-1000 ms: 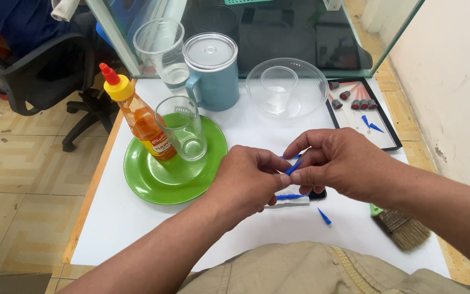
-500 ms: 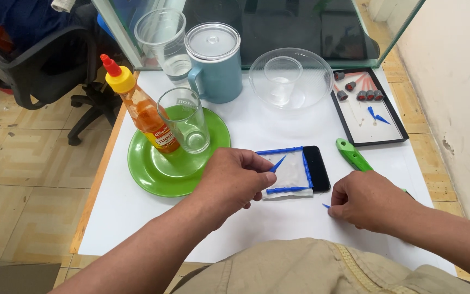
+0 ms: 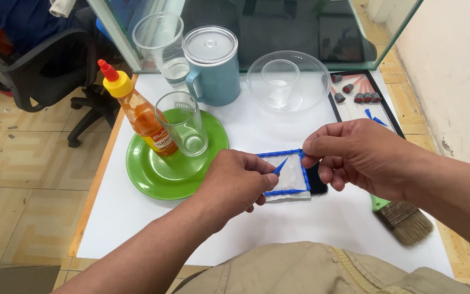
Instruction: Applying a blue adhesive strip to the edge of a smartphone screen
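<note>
White tabletop (image 3: pixel 153 228), seen from above, w/ items as follows; left hand (image 3: pixel 235 182): fingers closed, thumb and forefinger pinching a small blue pointed plastic stick (image 3: pixel 280 165) at its lower end, tip angled up-right over the white pad; right hand (image 3: pixel 360 155): fingers curled, thumb and forefinger pinched at the top-right corner of the blue stick border (image 3: pixel 281 154) (whether they grip a separate stick there or just press the corner, cannot tell); white square pad framed by blue sticks (image 3: pixel 292 179): lies flat at table centre, between the two hands, partly over a dark flat phone-like slab (image 3: pixel 317 184) whose right edge shows under the right hand; round green plastic plate (image 3: pixel 153 174): left of the pad, near left hand, carrying a clear empty drinking glass (image 3: pixel 183 124) and an orange sauce bottle w/ yellow cap and red nozzle (image 3: pixel 140 111), the bottle tilted, leaning beside the glass; pale blue lidded plastic jug (image 3: pixel 213 65): behind the plate, upright; tall clear tumbler (image 3: pixel 161 43): just left of the jug; clear round plastic bowl (image 3: pixel 289 81): right of the jug, w/ a small clear cup (image 3: pixel 279 81) standing inside; black-rimmed flat tray (image 3: pixel 354 111): far right, holding small grey-and-red capped pieces (image 3: pixel 354 97) and a few loose blue sticks (image 3: pixel 373 117); green-handled bristle brush (image 3: pixel 403 220): lying on the table right of the pad, handle partly hidden by the right forearm; glass tank (image 3: pixel 278 27): along the back edge; black office chair (image 3: pixel 39 71): on tiled floor, left of table.
</note>
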